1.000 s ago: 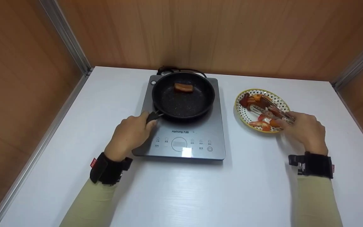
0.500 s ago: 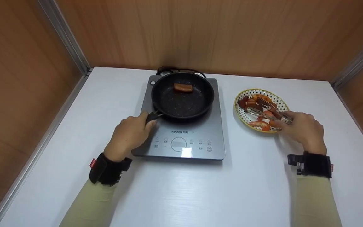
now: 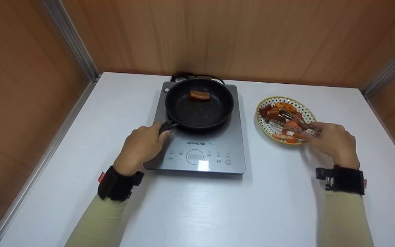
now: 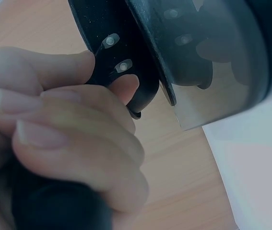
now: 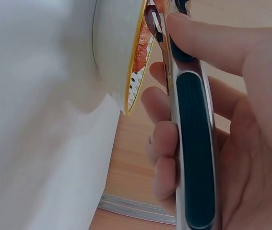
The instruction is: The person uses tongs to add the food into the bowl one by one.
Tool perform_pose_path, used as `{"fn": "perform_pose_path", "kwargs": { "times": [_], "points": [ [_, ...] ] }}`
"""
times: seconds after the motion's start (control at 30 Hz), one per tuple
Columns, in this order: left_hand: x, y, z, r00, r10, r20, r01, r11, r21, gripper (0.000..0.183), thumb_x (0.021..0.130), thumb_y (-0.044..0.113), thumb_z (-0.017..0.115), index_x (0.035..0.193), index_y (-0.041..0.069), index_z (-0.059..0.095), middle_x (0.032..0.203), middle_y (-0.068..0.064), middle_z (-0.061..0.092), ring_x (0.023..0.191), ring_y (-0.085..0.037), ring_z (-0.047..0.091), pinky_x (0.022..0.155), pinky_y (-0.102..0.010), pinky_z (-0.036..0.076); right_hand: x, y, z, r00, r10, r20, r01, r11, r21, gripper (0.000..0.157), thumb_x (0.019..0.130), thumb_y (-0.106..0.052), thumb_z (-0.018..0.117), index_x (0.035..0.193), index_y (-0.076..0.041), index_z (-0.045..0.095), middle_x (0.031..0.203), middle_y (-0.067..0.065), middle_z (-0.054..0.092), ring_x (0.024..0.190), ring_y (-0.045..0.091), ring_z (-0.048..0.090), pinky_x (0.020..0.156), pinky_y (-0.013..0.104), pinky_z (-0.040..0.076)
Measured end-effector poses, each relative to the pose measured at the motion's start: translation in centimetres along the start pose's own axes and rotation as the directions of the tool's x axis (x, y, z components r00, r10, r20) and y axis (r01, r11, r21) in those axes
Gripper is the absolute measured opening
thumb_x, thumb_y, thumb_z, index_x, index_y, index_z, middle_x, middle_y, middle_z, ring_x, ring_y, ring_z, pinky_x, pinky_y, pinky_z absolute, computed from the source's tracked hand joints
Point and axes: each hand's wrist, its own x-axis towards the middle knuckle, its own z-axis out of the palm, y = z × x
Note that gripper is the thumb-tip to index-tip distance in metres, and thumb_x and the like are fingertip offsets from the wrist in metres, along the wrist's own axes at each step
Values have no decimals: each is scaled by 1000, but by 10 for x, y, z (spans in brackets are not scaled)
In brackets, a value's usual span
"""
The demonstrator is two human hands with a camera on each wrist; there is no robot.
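My left hand (image 3: 142, 147) grips the black handle (image 3: 166, 127) of a frying pan (image 3: 197, 115), its fingers curled round it in the left wrist view. One browned, bacon-like strip (image 3: 199, 95) lies in the far part of the pan. On the right, my right hand (image 3: 333, 142) holds metal tongs with dark green grips (image 5: 196, 148). Their two arms are spread apart over a dotted, yellow-rimmed plate (image 3: 261, 125). Browned meat pieces (image 3: 275, 117) and red tomato-like slices (image 3: 284, 138) lie on the plate, partly hidden by the tongs.
The pan sits on a grey induction cooker (image 3: 214, 147), with a black cable (image 3: 207, 76) behind it. All stands on a white table (image 3: 197, 209). Wood-grain panels (image 3: 231, 37) enclose the back and sides.
The tongs have shifted slightly left and nearer over the plate, their tips staying apart among the food. My left hand, the pan and the strip in it stay in place.
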Motion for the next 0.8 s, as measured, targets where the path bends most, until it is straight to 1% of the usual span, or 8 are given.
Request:
{"fn": "perform_pose_path", "kwargs": {
  "times": [0.13,0.27,0.4,0.5,0.63,0.8],
  "points": [
    [0,0,0,1000,-5,3,5,1000,1,29,112,34,54,107,5,57,77,-14,61,67,-28,57,56,-39,41,1,-4,3,1000,-4,-5,4,1000,1,80,98,-63,66,151,-5,56,142,36,56,127,55,51,90,68,42],
    [1,0,0,1000,-9,7,9,1000,5,30,113,34,54,108,5,57,78,-14,61,67,-28,57,57,-39,41,2,-8,4,1000,-12,-6,12,1000,-13,79,98,-64,66,151,-6,57,143,37,56,127,57,51,90,69,42],
    [1,1,0,1000,-11,10,11,1000,5,30,113,35,53,108,6,57,78,-14,61,67,-28,56,57,-39,40,1,-9,3,1000,-24,-5,24,999,-30,78,98,-64,65,149,-5,59,140,38,57,123,57,54,85,67,44],
    [1,1,0,1000,-13,11,13,1000,6,29,113,35,53,108,6,56,78,-14,61,67,-28,56,57,-39,40,0,-8,2,999,-36,21,37,999,-25,81,99,-66,64,150,-4,58,139,40,56,123,57,54,85,66,44],
    [1,1,0,1000,-2,0,2,1000,23,29,112,34,54,108,5,57,79,-15,62,66,-29,57,56,-39,41,1,-5,2,998,-45,53,46,999,-23,81,101,-65,61,152,-2,54,140,41,55,125,60,53,86,68,45],
    [1,1,1,1000,-1,-4,1,1000,29,29,112,33,54,109,4,57,79,-16,63,67,-30,57,56,-40,41,3,-6,4,996,-47,70,49,998,-28,80,102,-63,60,153,-2,53,139,42,55,122,58,54,85,66,46]
  ]
}}
